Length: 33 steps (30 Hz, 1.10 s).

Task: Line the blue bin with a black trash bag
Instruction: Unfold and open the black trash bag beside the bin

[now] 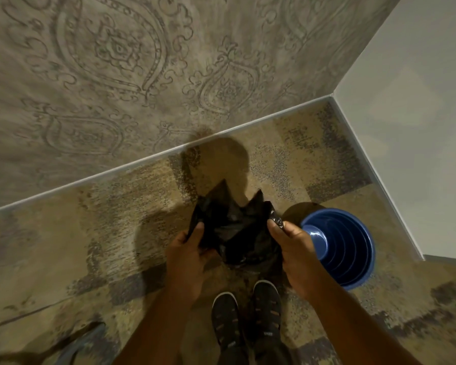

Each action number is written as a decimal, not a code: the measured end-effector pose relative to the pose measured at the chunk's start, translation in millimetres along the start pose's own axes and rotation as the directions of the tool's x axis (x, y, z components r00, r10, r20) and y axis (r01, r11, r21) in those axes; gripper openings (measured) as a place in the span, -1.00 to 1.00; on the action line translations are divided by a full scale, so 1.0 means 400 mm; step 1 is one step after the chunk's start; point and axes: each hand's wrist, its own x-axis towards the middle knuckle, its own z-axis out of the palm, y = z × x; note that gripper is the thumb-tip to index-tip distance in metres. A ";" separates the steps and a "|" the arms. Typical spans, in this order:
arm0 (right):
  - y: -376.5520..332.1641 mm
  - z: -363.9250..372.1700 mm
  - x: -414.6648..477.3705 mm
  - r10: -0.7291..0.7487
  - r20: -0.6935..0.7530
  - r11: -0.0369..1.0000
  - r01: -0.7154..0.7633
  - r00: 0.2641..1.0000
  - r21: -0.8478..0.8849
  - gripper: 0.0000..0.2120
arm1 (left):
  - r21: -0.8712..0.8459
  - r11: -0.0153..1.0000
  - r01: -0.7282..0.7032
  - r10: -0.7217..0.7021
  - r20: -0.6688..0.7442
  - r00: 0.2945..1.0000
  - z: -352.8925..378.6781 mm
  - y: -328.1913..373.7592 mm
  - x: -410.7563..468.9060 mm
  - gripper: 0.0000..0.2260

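A crumpled black trash bag (234,230) hangs in front of me above the carpet, held between both hands. My left hand (187,262) pinches its left edge with thumb and fingers. My right hand (298,256) grips its right edge, thumb on top. The round blue bin (350,248) stands upright on the floor just right of my right hand, with nothing inside it and its ribbed inner wall showing. The bag is apart from the bin.
A patterned wall (116,75) runs across the top, meeting a plain white wall (419,127) in a corner behind the bin. My two dark shoes (248,312) stand on the mottled carpet below the bag. A blue-grey object (84,341) lies at the bottom left.
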 end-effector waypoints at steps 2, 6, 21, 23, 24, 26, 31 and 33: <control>-0.004 -0.005 -0.013 -0.009 0.003 1.000 0.009 1.000 0.026 -0.77 | -0.036 0.999 0.023 -0.025 -0.049 0.998 -0.009 0.003 0.005 -0.88; -0.004 -0.011 -0.026 -0.020 0.014 0.999 0.020 1.000 0.027 -0.76 | 0.124 0.991 0.057 -0.031 -0.205 0.978 -0.014 -0.009 0.023 -0.83; -0.006 0.006 -0.067 -0.016 0.035 0.989 0.021 0.999 -0.143 -0.81 | -0.028 0.937 0.348 -0.348 0.012 0.938 0.089 -0.067 -0.052 -0.56; -0.007 -0.006 -0.072 0.006 0.054 0.991 0.001 0.999 -0.134 -0.76 | -0.002 0.945 0.328 -0.328 -0.034 0.944 0.097 -0.044 -0.038 -0.60; -0.005 -0.012 -0.071 0.013 0.047 0.990 -0.007 0.999 -0.143 -0.76 | 0.010 0.951 0.308 -0.307 -0.063 0.950 0.101 -0.034 -0.031 -0.62; -0.001 -0.022 -0.068 0.026 0.015 0.985 -0.023 1.000 -0.171 -0.79 | 0.032 0.970 0.242 -0.238 -0.091 0.967 0.107 -0.017 -0.020 -0.67; 0.015 -0.036 -0.055 0.076 -0.076 0.965 -0.093 0.994 -0.246 -0.90 | 0.100 0.995 0.030 -0.023 -0.071 0.997 0.115 0.008 -0.018 -0.89; 0.017 -0.036 -0.045 0.021 -0.116 0.954 -0.055 0.993 -0.296 -0.78 | 0.129 0.991 -0.033 0.037 -0.030 0.999 0.115 0.007 -0.029 -0.89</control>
